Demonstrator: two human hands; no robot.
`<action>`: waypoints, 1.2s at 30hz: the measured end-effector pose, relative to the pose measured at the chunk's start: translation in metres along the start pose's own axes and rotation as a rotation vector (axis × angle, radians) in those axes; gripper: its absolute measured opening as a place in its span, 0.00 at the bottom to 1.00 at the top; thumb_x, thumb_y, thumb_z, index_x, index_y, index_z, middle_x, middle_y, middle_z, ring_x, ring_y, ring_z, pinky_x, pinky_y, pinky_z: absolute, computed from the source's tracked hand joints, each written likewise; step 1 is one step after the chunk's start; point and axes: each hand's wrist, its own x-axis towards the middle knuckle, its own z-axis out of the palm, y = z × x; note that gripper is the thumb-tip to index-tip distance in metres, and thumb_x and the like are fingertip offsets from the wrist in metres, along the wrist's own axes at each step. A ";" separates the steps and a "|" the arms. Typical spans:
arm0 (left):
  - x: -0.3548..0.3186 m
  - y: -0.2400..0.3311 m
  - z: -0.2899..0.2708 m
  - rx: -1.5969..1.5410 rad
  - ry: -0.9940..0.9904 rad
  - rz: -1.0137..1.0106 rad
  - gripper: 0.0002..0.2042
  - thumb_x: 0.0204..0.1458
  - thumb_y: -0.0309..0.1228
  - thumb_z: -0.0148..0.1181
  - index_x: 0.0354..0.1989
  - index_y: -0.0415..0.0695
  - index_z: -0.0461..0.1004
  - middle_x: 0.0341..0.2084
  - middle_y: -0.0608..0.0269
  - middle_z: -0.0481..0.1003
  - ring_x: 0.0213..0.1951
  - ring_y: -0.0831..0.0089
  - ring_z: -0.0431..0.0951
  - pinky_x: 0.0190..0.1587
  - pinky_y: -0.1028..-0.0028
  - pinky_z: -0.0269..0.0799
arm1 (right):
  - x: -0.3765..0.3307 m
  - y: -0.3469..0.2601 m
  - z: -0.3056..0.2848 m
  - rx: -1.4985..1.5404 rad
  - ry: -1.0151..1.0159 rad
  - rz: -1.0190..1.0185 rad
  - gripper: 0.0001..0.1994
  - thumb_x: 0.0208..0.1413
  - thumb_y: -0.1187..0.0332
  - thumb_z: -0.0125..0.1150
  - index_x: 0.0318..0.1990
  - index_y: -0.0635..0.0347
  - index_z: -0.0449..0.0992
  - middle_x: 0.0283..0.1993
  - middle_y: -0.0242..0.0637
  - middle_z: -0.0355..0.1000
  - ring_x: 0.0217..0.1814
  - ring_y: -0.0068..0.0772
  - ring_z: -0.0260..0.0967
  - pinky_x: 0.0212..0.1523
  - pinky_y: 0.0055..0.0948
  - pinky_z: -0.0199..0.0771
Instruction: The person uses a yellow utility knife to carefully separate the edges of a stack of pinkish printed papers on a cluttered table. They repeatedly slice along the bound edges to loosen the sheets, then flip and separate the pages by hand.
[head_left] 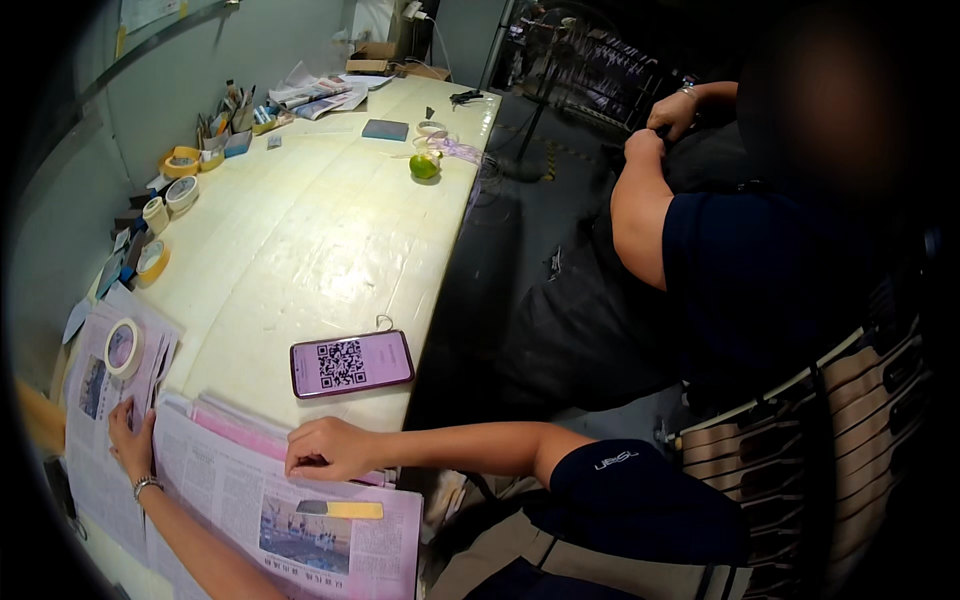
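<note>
My left hand lies on a spread newspaper, thumb and fingers apart, with a bracelet at the wrist. Near the newspaper's upper edge, beside some pinkish sheets, rests my right hand. Its fingers are curled down, and whatever they may grip is hidden under them. Just below it, a scraper with a yellow handle and grey blade lies flat on the newspaper. A roll of tape sits on the paper above my left hand. Beyond my right hand is a phone showing a square code.
More tape rolls and brushes in holders line the wall side. A green fruit, a blue-grey box and crumpled newspapers stand farther along the table. At right, another person sits close to the table's edge.
</note>
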 end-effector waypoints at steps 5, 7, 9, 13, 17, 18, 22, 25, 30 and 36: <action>-0.001 0.005 -0.001 -0.073 -0.052 -0.024 0.25 0.45 0.43 0.64 0.54 0.57 0.69 0.56 0.74 0.65 0.57 0.68 0.65 0.58 0.36 0.43 | -0.001 0.000 0.000 0.017 -0.002 0.013 0.03 0.50 0.72 0.60 0.30 0.60 0.77 0.24 0.33 0.68 0.26 0.30 0.64 0.25 0.27 0.63; -0.002 0.007 -0.004 -0.062 -0.065 -0.049 0.26 0.45 0.43 0.64 0.55 0.56 0.69 0.56 0.74 0.65 0.57 0.68 0.65 0.58 0.37 0.44 | -0.001 0.001 0.001 0.009 -0.001 0.006 0.03 0.50 0.72 0.60 0.30 0.60 0.77 0.24 0.33 0.68 0.26 0.30 0.64 0.25 0.27 0.63; 0.000 0.001 -0.001 -0.044 -0.049 -0.026 0.25 0.45 0.43 0.64 0.55 0.57 0.69 0.56 0.74 0.65 0.58 0.68 0.65 0.58 0.37 0.44 | 0.000 0.000 0.001 0.009 0.002 -0.009 0.03 0.50 0.72 0.60 0.29 0.60 0.77 0.24 0.33 0.68 0.26 0.29 0.64 0.25 0.27 0.63; 0.001 0.000 0.002 -0.050 -0.052 -0.020 0.25 0.45 0.43 0.64 0.54 0.57 0.69 0.55 0.73 0.65 0.58 0.68 0.64 0.58 0.38 0.45 | 0.000 -0.002 0.001 0.001 0.020 0.015 0.02 0.46 0.72 0.61 0.28 0.59 0.77 0.25 0.34 0.69 0.25 0.32 0.67 0.26 0.29 0.66; 0.002 -0.001 0.004 -0.043 -0.046 -0.005 0.25 0.45 0.43 0.63 0.54 0.57 0.69 0.55 0.73 0.65 0.58 0.68 0.64 0.58 0.38 0.45 | 0.000 0.000 0.000 -0.006 0.010 0.023 0.03 0.47 0.71 0.61 0.28 0.59 0.77 0.25 0.34 0.69 0.25 0.32 0.67 0.26 0.29 0.66; 0.003 -0.004 0.005 -0.045 -0.049 -0.004 0.25 0.45 0.43 0.63 0.54 0.57 0.69 0.55 0.73 0.65 0.58 0.68 0.64 0.58 0.38 0.45 | -0.001 0.000 0.000 -0.001 0.007 0.014 0.03 0.48 0.71 0.61 0.28 0.59 0.77 0.25 0.34 0.69 0.26 0.31 0.66 0.26 0.28 0.65; 0.001 -0.003 0.004 -0.008 -0.026 -0.016 0.25 0.45 0.43 0.63 0.55 0.57 0.69 0.56 0.73 0.65 0.58 0.68 0.64 0.57 0.38 0.45 | -0.001 0.001 0.001 0.017 -0.001 -0.006 0.03 0.50 0.72 0.60 0.29 0.60 0.77 0.25 0.33 0.68 0.26 0.30 0.64 0.25 0.27 0.63; 0.001 0.001 0.003 -0.001 -0.037 -0.010 0.25 0.45 0.44 0.63 0.55 0.58 0.68 0.56 0.74 0.65 0.58 0.68 0.64 0.56 0.36 0.44 | -0.001 0.000 -0.001 0.017 -0.003 0.003 0.03 0.50 0.72 0.60 0.29 0.60 0.77 0.25 0.33 0.68 0.26 0.30 0.64 0.25 0.27 0.63; 0.005 -0.014 0.007 -0.081 -0.007 0.045 0.25 0.46 0.41 0.63 0.54 0.51 0.69 0.53 0.67 0.66 0.56 0.65 0.65 0.58 0.51 0.54 | 0.001 0.000 0.001 0.006 -0.008 -0.009 0.03 0.51 0.71 0.60 0.29 0.60 0.77 0.26 0.33 0.68 0.26 0.30 0.65 0.25 0.27 0.63; 0.003 -0.007 0.009 -0.106 0.016 0.077 0.25 0.46 0.38 0.64 0.53 0.46 0.69 0.51 0.62 0.67 0.53 0.63 0.67 0.58 0.63 0.58 | -0.001 -0.001 -0.001 0.002 -0.009 0.011 0.03 0.51 0.71 0.60 0.29 0.60 0.77 0.25 0.33 0.68 0.27 0.29 0.65 0.25 0.27 0.63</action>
